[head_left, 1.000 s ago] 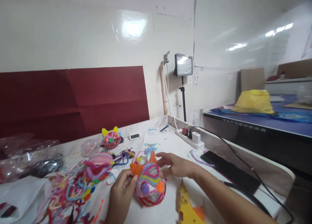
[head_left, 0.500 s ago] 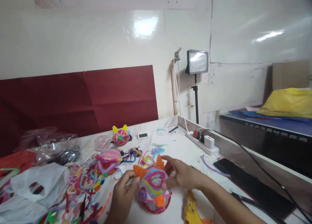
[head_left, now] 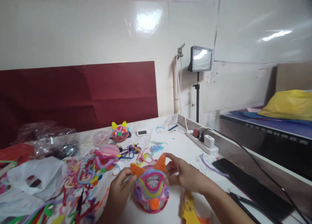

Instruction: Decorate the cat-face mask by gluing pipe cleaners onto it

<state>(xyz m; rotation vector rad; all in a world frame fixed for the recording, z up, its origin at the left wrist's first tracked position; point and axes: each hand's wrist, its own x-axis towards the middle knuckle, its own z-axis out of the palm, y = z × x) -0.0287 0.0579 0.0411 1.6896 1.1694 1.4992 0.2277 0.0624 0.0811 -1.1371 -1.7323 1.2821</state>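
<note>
Between my hands stands a round, cat-eared craft mask [head_left: 152, 193], made of pink, yellow and purple pipe cleaners with orange ears and an orange pom-pom nose. My left hand [head_left: 119, 190] pinches it by the left ear, thumb in front. My right hand [head_left: 181, 173] is closed at the upper right side, fingertips at the right ear and rim. Just right of the mask, under my right forearm, lies a yellow piece with dark spots and an orange end [head_left: 188, 209]. A loose pile of coloured pipe cleaners [head_left: 80, 191] spreads to the left.
A finished-looking mask with yellow ears [head_left: 120, 132] and a small digital clock [head_left: 141, 132] sit at the back. White plastic bags [head_left: 36, 178] lie far left. On the right are a power strip [head_left: 203, 143], a black phone-like slab [head_left: 243, 181] and a black cable [head_left: 255, 167].
The mask has turned to face me more squarely, showing the purple piece on its right side. Both hands stay on it; the right thumb has moved off its front. The view has shifted slightly.
</note>
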